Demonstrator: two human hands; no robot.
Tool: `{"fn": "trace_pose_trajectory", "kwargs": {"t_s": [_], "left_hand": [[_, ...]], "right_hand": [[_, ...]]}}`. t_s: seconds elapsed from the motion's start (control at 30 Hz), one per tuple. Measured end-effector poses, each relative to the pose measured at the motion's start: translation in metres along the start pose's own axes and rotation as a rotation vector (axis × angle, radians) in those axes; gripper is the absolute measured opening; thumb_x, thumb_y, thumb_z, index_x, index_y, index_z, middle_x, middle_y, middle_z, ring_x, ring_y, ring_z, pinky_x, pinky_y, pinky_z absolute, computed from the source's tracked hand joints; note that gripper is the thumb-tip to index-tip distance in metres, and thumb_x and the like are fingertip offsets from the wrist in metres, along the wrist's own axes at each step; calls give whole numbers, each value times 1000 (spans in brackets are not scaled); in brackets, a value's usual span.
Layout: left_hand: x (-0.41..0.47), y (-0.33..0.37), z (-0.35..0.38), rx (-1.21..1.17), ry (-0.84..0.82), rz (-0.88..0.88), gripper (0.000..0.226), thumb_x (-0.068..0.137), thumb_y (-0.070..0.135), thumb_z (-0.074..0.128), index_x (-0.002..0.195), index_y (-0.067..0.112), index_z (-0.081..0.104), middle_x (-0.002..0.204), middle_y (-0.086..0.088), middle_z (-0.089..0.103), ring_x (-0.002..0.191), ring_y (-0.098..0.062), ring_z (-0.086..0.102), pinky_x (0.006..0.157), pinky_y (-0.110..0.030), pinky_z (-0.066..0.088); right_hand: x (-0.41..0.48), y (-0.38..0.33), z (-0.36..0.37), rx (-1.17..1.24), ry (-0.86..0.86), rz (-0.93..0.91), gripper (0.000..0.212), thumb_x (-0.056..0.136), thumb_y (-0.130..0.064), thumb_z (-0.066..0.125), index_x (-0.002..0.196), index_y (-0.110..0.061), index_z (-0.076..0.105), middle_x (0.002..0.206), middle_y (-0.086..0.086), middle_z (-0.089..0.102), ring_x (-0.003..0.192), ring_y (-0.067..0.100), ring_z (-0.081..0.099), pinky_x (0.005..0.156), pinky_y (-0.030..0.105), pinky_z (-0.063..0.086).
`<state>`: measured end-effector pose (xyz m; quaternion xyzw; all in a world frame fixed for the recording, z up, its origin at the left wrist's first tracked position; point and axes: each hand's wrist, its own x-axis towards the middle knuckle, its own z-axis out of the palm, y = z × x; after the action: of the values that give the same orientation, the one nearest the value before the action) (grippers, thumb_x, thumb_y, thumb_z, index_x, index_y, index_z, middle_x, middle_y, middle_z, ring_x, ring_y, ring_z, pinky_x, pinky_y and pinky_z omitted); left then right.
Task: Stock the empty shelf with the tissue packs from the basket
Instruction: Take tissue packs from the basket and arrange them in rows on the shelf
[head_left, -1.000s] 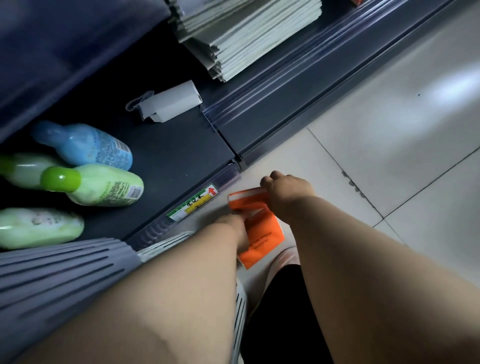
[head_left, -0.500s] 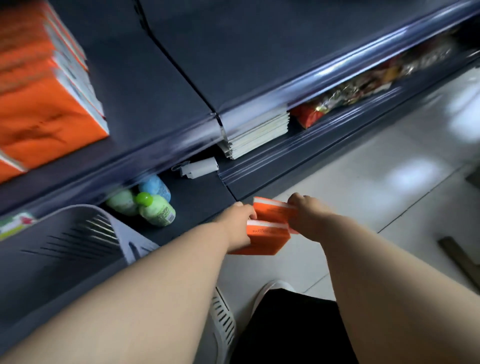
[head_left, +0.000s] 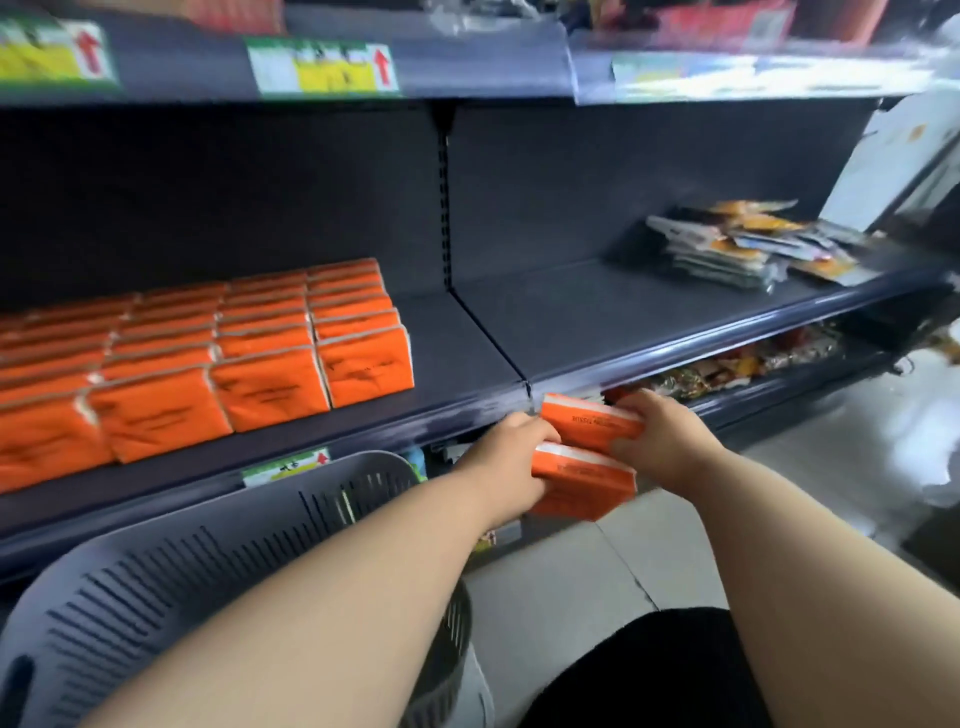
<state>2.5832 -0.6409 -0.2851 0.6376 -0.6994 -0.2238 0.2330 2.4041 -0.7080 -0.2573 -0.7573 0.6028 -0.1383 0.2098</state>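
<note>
Left hand (head_left: 511, 457) and right hand (head_left: 662, 441) clasp two stacked orange tissue packs (head_left: 587, 452) between them, fingers curled round the ends; shelf (head_left: 467, 364) edge just beyond, grey basket (head_left: 208, 561) below-left.

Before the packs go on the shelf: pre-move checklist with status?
1. Right hand grips upper tissue pack: ok.
2. Left hand grips lower tissue pack: ok.
3. Bare shelf right of stocked rows: ok.
4. Packs raised above shelf lip: not ok, both are below it.
5. More packs in the basket: cannot tell, its inside is hidden.
</note>
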Motion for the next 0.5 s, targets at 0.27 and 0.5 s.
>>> {"fn": "trace_pose_trajectory", "kwargs": {"t_s": [0.27,0.5], "left_hand": [[-77,-24,-87,41,234,-70,51,74,12,69,122,25,54,120,1,50,110,-19,51,91,-24,40],[-137,-53,-143,45,386,-197,54,72,13,72,117,28,47,111,0,56,96,-19,55,78,-28,46]], "right_hand": [[-35,-109,-6,126,-2,-196,41,75,-21,63,115,-22,57,95,2,60,85,19,54,73,25,37],[-59,-196,18,160,-64,-368,41,78,-22,58,119,-23,53,102,1,59,89,19,54,76,28,41]]}}
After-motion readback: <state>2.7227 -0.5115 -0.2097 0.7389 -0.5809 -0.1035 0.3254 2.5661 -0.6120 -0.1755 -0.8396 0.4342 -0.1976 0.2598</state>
